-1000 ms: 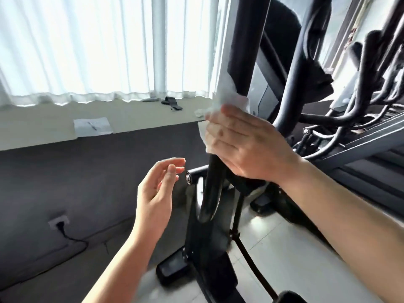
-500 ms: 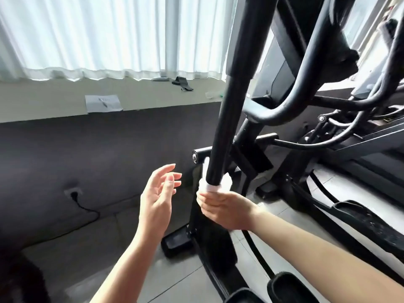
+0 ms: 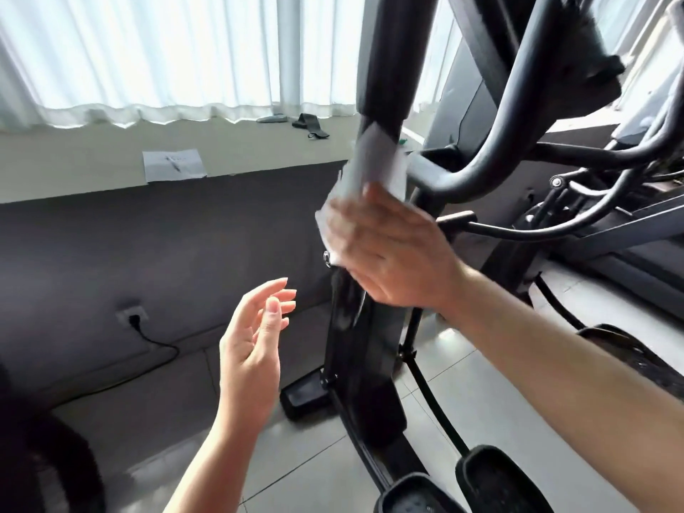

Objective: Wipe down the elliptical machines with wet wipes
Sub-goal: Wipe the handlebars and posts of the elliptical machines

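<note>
A: While the elliptical's upright handlebar post (image 3: 385, 68) is this tall, how should it be wiped?

B: Wrap it fully. The right hand (image 3: 392, 249) grips the wet wipe (image 3: 374, 168) around the post just below its foam sleeve; I'd squeeze evenly and slide lengthwise.

A: And the left hand (image 3: 255, 342)?

B: Open, empty, beside the post; it could steady it.

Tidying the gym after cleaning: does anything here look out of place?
A sheet of paper and a dark strap lie loose on the window ledge. Nothing looks spilled or broken.
</note>
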### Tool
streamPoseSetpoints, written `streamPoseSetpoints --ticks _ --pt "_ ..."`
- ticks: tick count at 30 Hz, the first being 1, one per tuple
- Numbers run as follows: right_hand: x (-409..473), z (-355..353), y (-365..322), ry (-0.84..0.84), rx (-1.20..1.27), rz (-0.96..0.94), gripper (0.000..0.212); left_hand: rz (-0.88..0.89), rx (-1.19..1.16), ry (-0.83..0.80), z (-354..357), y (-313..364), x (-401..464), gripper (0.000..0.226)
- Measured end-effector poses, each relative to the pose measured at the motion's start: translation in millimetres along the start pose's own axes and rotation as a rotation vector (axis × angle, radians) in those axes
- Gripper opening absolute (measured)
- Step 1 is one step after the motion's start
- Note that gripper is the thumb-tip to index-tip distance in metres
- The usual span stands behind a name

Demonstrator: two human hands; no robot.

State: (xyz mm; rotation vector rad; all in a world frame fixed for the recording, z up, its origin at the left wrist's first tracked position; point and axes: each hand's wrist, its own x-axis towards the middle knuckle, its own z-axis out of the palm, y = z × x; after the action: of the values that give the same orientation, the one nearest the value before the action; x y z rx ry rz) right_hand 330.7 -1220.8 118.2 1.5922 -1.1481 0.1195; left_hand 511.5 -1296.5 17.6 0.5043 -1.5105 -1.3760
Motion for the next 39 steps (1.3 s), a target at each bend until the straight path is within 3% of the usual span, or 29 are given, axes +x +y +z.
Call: streamPoseSetpoints --ticks 5,8,11,14,18,21,23,25,28,31,34,39 --pt "-65.4 39.5 -66.8 -0.246 -0.023 -0.261 0.019 -0.071 0.054 0.043 -10.0 -11.0 -10.6 0.025" --pt "-98.2 54.8 -89.8 -0.455 -0.072 -0.437 0.041 -0.079 0.091 0.044 -12.1 -13.4 -23.7 0.025" --pt "-120.3 50.8 -101.6 -0.546 0.019 -0.356 0.051 -0.089 0.123 0.02 -8.0 -18.8 -39.7 0.024" --pt "-143.2 28.7 -109.3 -0.458 0.338 0.056 0.043 -0.113 0.172 -0.074 6.3 -32.2 -61.2 0.02" --pt "-161.5 -30.8 -129.9 -0.422 0.734 0.877 0.027 -0.24 0.22 -0.366 38.4 -57.2 -96.5 0.016" --pt "-166.6 -81.5 -140.2 -0.307 0.969 1.489 0.025 -0.398 0.129 -0.699 67.2 -69.9 -107.7 0.046" --pt "-169.3 -113.7 -148.5 -0.158 1.023 1.793 0.024 -0.526 0.017 -0.975 94.9 -68.2 -106.9 0.059" --pt "-175.8 -146.7 -161.7 -0.042 0.827 1.947 0.021 -0.612 -0.108 -1.149 126.5 -59.4 -109.8 0.046" --pt "-184.4 -201.3 -183.6 0.01 0.356 2.07 0.012 -0.587 -0.178 -1.419 168.7 -43.1 -135.2 0.035" --pt "-184.5 -256.7 -205.3 0.096 -0.02 2.224 0.019 -0.558 -0.233 -1.678 193.4 -24.2 -187.0 0.016" --pt "-180.5 -309.8 -233.6 0.232 -0.313 2.362 0.003 -0.546 -0.224 -1.777 197.6 1.8 -253.5 0.017" --pt "-185.1 -398.9 -279.4 0.208 -0.628 2.483 0.012 -0.582 -0.216 -1.858 206.9 38.6 -349.4 0.019"
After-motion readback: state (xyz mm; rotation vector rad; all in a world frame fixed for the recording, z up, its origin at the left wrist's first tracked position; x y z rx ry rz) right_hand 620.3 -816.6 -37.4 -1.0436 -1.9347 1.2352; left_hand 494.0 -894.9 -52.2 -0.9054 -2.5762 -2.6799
